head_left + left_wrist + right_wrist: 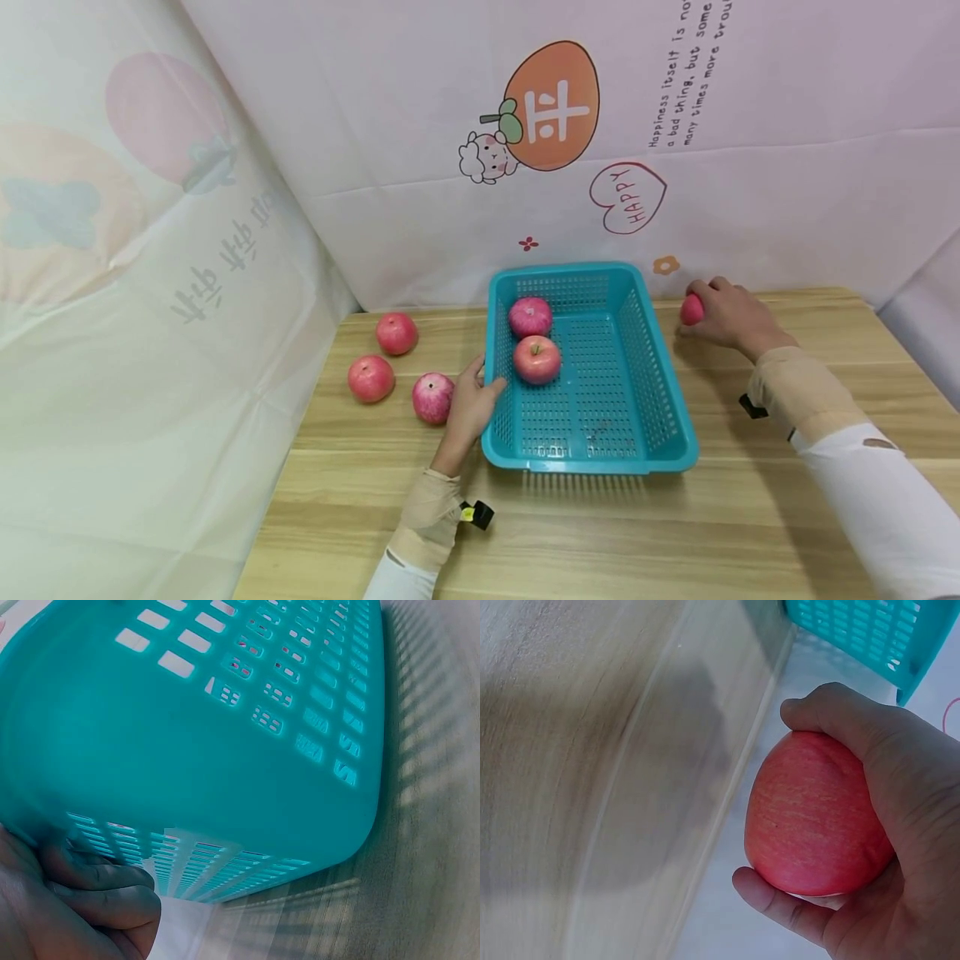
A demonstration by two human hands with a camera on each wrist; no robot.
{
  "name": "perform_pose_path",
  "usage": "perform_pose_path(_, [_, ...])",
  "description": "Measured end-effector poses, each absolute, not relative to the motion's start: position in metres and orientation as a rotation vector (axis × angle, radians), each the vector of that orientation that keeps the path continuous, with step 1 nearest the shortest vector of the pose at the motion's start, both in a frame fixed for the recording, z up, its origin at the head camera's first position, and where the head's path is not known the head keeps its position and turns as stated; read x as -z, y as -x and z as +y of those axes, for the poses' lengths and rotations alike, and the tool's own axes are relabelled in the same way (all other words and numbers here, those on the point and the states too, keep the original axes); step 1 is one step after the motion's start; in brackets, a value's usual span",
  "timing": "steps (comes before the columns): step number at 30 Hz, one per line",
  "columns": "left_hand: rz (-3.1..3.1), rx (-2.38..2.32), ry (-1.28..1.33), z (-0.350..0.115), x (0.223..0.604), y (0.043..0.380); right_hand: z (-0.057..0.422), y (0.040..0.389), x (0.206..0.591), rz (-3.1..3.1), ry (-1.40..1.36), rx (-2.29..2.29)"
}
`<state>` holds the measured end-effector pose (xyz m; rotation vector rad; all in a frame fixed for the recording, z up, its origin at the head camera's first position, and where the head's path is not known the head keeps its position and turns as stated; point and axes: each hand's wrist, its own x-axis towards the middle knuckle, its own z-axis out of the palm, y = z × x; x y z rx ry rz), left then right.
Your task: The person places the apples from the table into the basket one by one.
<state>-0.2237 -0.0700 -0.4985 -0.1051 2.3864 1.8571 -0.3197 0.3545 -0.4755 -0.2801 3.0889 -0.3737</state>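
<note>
A teal plastic basket point(600, 400) with slotted walls stands mid-table. My left hand point(470, 406) grips its left rim, thumb over the edge and fingers curled against the outer wall, as the left wrist view also shows. Inside, a red apple point(537, 360) with a stem lies against a streaked pink apple point(530, 317), both toward the left wall. To the right of the basket, my right hand point(731, 317) holds another red apple point(814, 817) between thumb and fingers. The right wrist view has this apple held beside the table's back edge.
Left of the basket, two red apples point(371, 378) point(397, 333) and a streaked pink apple point(432, 398) lie on the wooden table point(585, 542); the streaked one is beside my left hand. A printed white cloth point(405, 100) hangs behind the table and along its left side.
</note>
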Motion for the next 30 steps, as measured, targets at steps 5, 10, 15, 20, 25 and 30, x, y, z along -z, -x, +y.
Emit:
perform_pose_path(5, [2.387, -1.851, 0.11, -0.071, 0.498, 0.224, 0.351, 0.317, 0.47, 3.096, 0.302, 0.36])
perform_pose_path(10, [2.354, -1.879, 0.106, -0.071, 0.499, 0.224, 0.345, 0.314, 0.464, 3.1, 0.307, 0.358])
perform_pose_path(15, [2.358, -1.873, 0.108, -0.071, 0.499, 0.224, 0.34, 0.312, 0.46, 3.098, 0.303, 0.334])
perform_pose_path(20, [2.362, -1.878, 0.105, -0.071, 0.499, 0.224, 0.335, 0.31, 0.457, 3.107, 0.311, 0.318])
perform_pose_path(25, [2.378, -1.868, 0.111, -0.071, 0.5, 0.224, 0.333, 0.308, 0.454, 3.124, 0.323, 0.319])
perform_pose_path(30, [2.382, -1.864, 0.118, -0.07, 0.5, 0.224, 0.331, 0.306, 0.451, 3.129, 0.327, 0.321])
